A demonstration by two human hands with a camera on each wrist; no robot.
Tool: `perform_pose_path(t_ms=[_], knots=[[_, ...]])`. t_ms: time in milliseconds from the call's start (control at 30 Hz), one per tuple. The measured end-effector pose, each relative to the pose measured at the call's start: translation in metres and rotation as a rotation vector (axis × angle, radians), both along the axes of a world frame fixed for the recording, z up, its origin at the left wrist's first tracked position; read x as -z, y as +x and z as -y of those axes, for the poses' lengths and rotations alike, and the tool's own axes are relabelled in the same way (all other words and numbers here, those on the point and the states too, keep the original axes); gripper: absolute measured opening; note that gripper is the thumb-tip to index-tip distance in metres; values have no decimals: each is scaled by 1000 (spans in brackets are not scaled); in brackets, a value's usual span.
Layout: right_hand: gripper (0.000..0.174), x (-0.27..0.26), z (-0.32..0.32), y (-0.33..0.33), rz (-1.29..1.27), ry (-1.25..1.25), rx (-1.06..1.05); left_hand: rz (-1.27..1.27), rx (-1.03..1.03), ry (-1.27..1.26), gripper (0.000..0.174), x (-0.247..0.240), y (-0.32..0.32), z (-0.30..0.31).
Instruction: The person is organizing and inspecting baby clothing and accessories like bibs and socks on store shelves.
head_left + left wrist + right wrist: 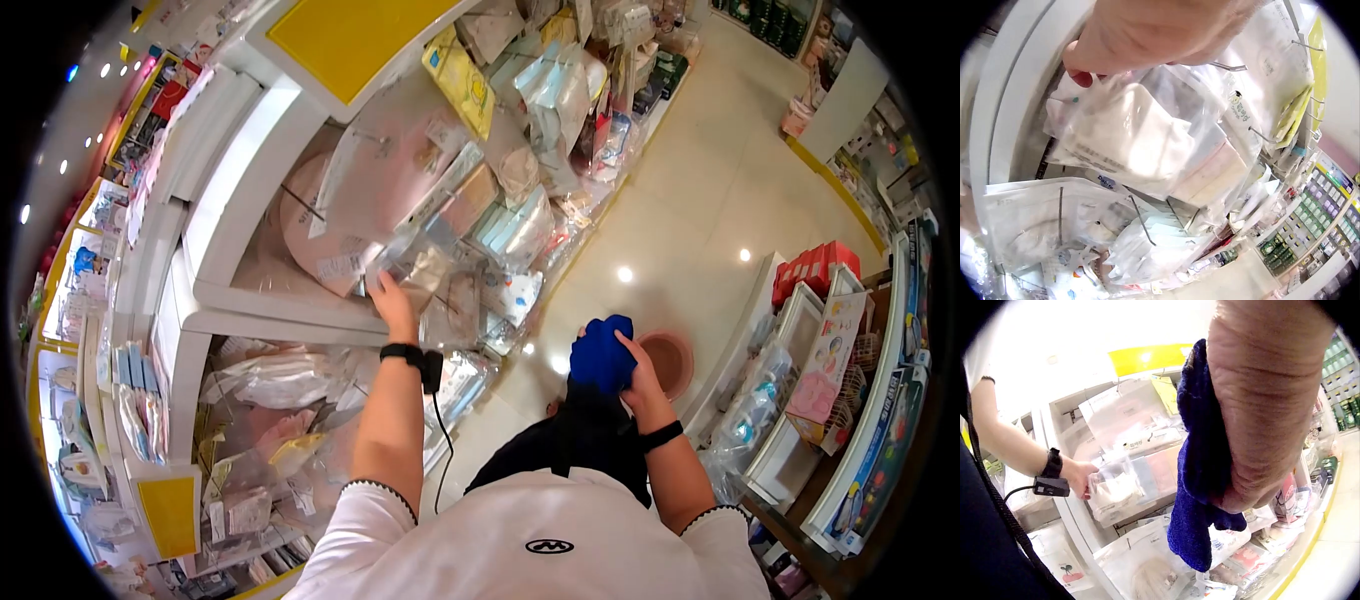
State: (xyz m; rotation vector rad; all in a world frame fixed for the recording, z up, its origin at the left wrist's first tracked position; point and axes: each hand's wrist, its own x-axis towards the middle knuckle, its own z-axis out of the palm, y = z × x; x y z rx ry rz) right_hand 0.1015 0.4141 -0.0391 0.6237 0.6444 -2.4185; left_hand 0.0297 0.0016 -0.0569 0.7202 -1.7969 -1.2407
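The step in hand looks to be handling the goods on the shelf unit (285, 312): the left hand (396, 308) has its fingers on a clear packet (1127, 134) with cream-coloured contents, while the right hand (642, 375) holds a bunched blue cloth (603, 355) well apart from the shelf. The packet is on the rack, among other bagged goods and above metal hooks (1142, 220) that jut out between the rows. The left hand seems to pinch the packet by its upper edge, though the film hides part of the grip; the right hand's fingers are closed around the cloth. The next move, I judge, calls for a light, steady pinch on the slick film and room to shift the packet clear of the hooks and its neighbours. The left arm stretches forward to the rack, a black strap (402, 352) around its wrist, and the left-wrist view shows the hand coming over the packet from above. The right arm is lowered in front of the body, its hand near a pink tub (688, 352) that appears to stand on the floor (690, 200).
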Motion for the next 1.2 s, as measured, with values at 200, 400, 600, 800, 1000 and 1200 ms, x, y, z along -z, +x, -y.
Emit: perform_pose_path(t_ms=[200, 400, 600, 800, 1000, 1200], knots=[[31, 7, -7, -8, 48, -54, 23, 200, -174, 13, 53, 3, 58, -24], [30, 1, 4, -34, 6, -40, -22, 26, 96, -3, 21, -63, 68, -74], [31, 6, 21, -78, 52, -119, -155, -20, 509, 63, 22, -148, -34, -139], [36, -10, 11, -142, -40, -125, -185, -162, 453, 103, 36, -187, -156, -156], [36, -21, -12, -193, -53, -49, -138, -108, 508, 328, 40, -215, -208, -156], [35, -35, -22, -221, -38, -18, -200, -78, 507, 163, 38, -214, -211, -167]])
